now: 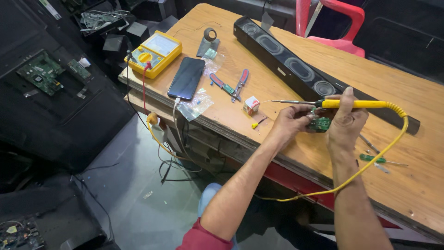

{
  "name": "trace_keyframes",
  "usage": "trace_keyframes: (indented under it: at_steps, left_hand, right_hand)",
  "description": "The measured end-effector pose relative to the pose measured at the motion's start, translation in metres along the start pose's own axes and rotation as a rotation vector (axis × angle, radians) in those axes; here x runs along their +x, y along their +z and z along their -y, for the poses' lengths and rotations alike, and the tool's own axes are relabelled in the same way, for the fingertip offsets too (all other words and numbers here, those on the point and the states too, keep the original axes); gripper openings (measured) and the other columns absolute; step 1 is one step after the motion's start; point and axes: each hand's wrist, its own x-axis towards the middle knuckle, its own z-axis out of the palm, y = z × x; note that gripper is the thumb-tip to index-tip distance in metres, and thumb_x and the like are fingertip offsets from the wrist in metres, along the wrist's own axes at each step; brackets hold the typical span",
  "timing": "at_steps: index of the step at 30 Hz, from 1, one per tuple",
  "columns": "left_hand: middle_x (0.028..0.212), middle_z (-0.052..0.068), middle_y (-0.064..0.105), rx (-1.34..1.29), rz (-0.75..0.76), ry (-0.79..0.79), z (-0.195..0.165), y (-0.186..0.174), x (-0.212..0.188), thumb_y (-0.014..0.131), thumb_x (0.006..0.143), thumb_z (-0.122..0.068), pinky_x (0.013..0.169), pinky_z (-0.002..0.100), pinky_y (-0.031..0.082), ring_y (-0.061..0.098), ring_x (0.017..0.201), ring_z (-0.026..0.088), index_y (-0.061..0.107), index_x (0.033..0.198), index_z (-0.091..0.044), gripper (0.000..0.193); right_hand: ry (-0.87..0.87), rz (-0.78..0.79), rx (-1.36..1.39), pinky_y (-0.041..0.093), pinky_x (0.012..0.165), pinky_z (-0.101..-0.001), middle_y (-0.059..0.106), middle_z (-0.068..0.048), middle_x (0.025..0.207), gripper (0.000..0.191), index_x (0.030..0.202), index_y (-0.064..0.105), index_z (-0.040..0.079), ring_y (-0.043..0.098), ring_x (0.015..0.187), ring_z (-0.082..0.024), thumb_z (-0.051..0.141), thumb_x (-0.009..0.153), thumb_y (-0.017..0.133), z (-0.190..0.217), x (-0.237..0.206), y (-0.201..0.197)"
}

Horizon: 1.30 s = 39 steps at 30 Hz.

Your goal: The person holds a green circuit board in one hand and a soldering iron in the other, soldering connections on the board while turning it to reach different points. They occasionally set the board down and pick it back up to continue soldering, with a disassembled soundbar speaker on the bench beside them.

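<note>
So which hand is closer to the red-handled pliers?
Left. The left hand sits just right of the red-handled pliers; the right hand, gripping the yellow soldering iron, is farther off, beyond the left.

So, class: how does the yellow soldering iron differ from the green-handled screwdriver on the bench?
The soldering iron is yellow, corded and held in the right hand; the green-handled screwdriver is cordless and lies untouched on the wooden table. The iron looks longer and thicker; the screwdriver looks slim. Both are hand tools with metal shafts.
</note>
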Motion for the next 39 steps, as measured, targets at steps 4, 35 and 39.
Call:
trace_keyframes:
  at_steps: [4,35,39]
  left_hand:
    - [0.12,0.012,0.068,0.003,-0.005,0.0,-0.0022,0.0018,-0.0003,0.063,0.101,-0.001,0.079,0.033,0.064,0.069,0.1,0.018,0.061,0.131,0.007,0.031]
    - [0.122,0.014,0.068,-0.014,0.018,-0.011,-0.0036,0.0093,0.0004,0.061,0.101,-0.001,0.083,0.034,0.064,0.068,0.107,0.019,0.058,0.133,0.008,0.034]
    - [0.122,0.014,0.067,-0.005,-0.006,-0.022,-0.0022,0.0081,0.0003,0.061,0.101,-0.002,0.082,0.034,0.064,0.068,0.106,0.019,0.058,0.133,0.008,0.033]
  right_hand:
    - [-0.005,0.016,-0.004,0.058,0.061,-0.0274,0.068,-0.01,0.08,0.051,0.094,0.068,-0.004,0.067,0.063,-0.018,0.042,0.114,0.058,0.0031,-0.0011,0.0008]
    - [0.003,0.003,0.003,0.058,0.061,-0.0274,0.067,-0.01,0.079,0.052,0.093,0.069,-0.004,0.067,0.062,-0.018,0.042,0.115,0.058,0.0079,0.0018,-0.0047]
    - [-0.001,0.018,-0.009,0.059,0.061,-0.0273,0.068,-0.01,0.079,0.052,0.093,0.069,-0.003,0.067,0.063,-0.018,0.042,0.115,0.058,0.0094,0.0003,-0.0029]
